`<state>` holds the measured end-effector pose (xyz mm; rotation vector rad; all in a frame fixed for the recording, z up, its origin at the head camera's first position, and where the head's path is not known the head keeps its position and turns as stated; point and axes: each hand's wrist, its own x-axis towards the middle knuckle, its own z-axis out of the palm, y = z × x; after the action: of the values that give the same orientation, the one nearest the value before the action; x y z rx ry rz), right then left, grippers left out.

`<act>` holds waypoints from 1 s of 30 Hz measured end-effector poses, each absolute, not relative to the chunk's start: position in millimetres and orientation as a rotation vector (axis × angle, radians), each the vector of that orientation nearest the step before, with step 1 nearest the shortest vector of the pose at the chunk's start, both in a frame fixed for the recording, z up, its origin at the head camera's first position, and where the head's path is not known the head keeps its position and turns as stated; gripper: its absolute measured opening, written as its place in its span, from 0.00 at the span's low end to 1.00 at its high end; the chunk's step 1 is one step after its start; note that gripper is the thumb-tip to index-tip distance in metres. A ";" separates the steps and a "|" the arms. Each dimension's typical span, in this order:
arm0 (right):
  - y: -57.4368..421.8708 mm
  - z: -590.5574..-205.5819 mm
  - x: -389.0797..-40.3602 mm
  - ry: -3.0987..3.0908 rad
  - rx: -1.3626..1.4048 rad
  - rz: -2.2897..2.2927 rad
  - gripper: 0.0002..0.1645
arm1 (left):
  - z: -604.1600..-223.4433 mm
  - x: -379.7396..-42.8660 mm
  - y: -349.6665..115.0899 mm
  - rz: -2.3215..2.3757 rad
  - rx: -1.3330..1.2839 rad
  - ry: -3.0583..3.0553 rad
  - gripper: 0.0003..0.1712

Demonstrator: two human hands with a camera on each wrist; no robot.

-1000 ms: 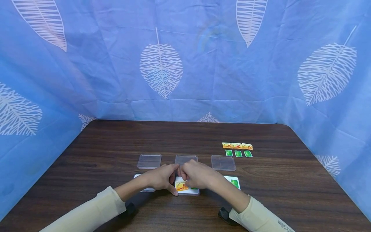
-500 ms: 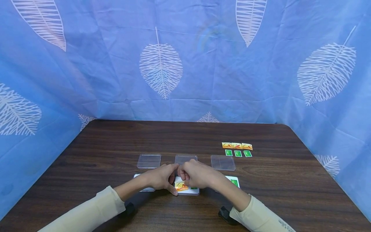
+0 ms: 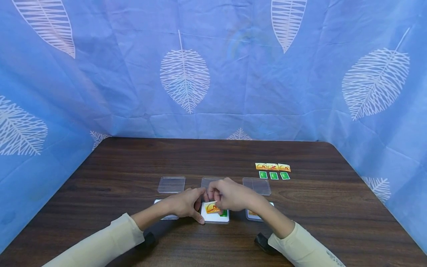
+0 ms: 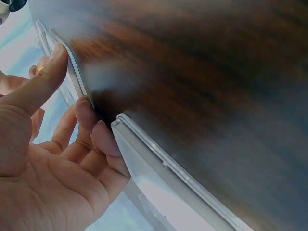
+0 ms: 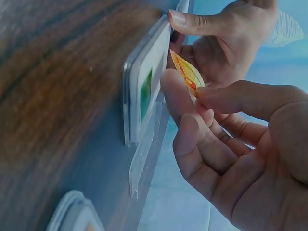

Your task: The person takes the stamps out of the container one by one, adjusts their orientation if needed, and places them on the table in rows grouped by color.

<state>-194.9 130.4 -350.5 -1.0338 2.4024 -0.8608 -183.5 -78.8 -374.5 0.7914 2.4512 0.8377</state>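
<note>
My right hand (image 3: 233,195) pinches a small orange-and-yellow sticker (image 3: 211,208) between thumb and fingertip. In the right wrist view the sticker's end curls up, raised off the white card (image 3: 208,218). That card lies in a shallow clear plastic case (image 5: 127,103) at the table's near middle. A green sticker (image 3: 224,214) is on the card's right part, partly behind my right fingers. My left hand (image 3: 186,203) grips the case's left side, thumb (image 4: 54,60) at the near corner and fingers farther back along the edge.
Similar cases stand to the left (image 3: 171,218) and right (image 3: 255,217), partly covered by my hands and forearm. Behind them lie three clear lids (image 3: 171,185). At the back right are a row of orange stickers (image 3: 272,167) and a row of green stickers (image 3: 274,176).
The orange sticker, flat near the card's left edge before, has come up and moved back and right with my right hand. My left hand has stayed at the case.
</note>
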 end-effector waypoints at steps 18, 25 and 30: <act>138.2 -348.4 -197.5 2.354 -1.053 -0.934 0.20 | -375.2 -183.5 -78.0 0.821 0.777 2.461 0.26; 141.6 -347.7 -200.2 2.395 -1.030 -0.909 0.16 | -375.7 -184.0 -75.6 0.809 0.736 2.462 0.26; 142.7 -348.0 -201.4 2.394 -1.021 -0.917 0.16 | -376.0 -183.4 -75.9 0.809 0.739 2.466 0.26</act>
<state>-201.4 142.7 -348.0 -1.0215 2.3944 -0.9171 -183.4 -75.9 -376.0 0.7387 2.4661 0.8091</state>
